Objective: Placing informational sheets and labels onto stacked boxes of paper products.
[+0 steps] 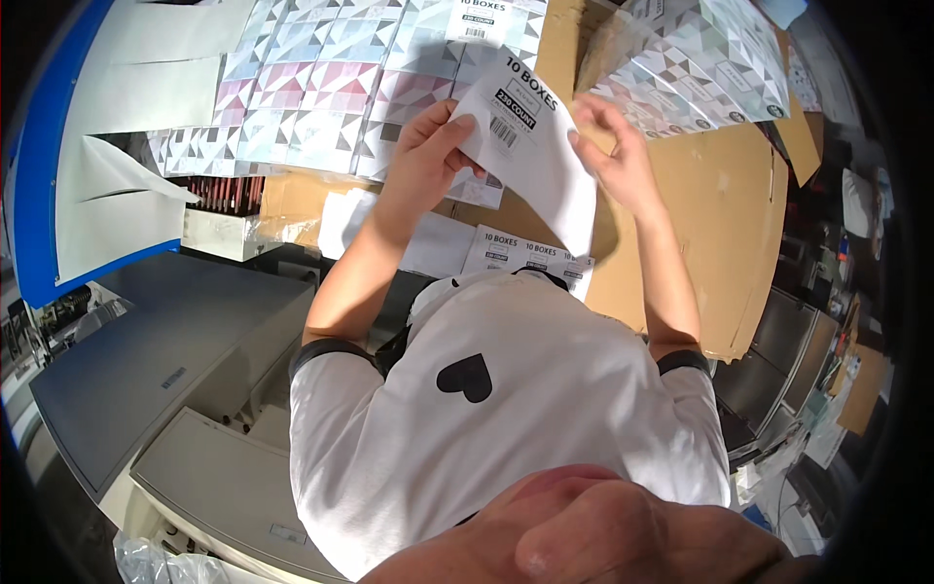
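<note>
A white label sheet (535, 131) with black print and a barcode is held up in front of my chest, bent into a curve. My left hand (433, 151) pinches its left edge between thumb and fingers. At its right edge is my right hand (623, 161), fingers apart and curved, the thumb tip at the paper's rim; whether it touches is hard to tell. Behind the sheet stands a pack of patterned boxes (321, 88) in grey, white and pink, with a similar white label (482, 21) on it. More printed labels (525, 255) lie close to my waist.
Brown cardboard (720, 224) spreads under and right of my hands. A plastic-wrapped patterned pack (691, 68) sits at far right. A blue-edged panel with white paper flaps (126, 185) rises at left, beside a white tray of dark red sticks (219, 219). A grey machine cover (175, 331) is nearer.
</note>
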Demonstrator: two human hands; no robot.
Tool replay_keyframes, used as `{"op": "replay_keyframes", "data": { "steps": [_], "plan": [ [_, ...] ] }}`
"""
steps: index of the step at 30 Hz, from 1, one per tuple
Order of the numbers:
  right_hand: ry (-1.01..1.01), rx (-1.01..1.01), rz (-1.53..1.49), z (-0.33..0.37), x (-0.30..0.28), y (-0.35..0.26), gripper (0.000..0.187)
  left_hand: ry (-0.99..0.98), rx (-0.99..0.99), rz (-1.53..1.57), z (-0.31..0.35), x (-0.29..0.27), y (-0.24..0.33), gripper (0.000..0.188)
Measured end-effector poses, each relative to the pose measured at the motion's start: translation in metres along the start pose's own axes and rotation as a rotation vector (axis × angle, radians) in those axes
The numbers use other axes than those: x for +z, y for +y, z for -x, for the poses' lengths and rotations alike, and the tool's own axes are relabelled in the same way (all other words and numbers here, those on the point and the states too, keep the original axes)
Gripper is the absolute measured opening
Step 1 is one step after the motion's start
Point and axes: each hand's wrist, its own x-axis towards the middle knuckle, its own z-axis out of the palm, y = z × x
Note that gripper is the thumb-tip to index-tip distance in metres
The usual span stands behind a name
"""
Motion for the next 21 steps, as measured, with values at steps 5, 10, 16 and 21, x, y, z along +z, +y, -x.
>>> {"op": "replay_keyframes", "data": {
  "steps": [5,10,16,21],
  "plan": [
    [0.306,-0.510,0.759,0.016,0.052,-0.032,0.033,0.102,0.072,-0.125,0.003,0.032,-0.013,0.013],
    [0.198,-0.225,0.484,0.012,0.060,-0.022,0.023,-0.015,0.061,-0.251,0.012,0.032,-0.026,0.011],
    [0.028,0.207,-0.065,-0.011,0.009,0.015,0.016,-0.052,-0.194,-0.432,0.065,-0.047,-0.028,0.012],
    [0.267,0.248,-0.174,-0.107,-0.006,-0.004,0.023,0.359,-0.678,-0.317,0.151,-0.162,-0.034,0.017]
  ]
}}
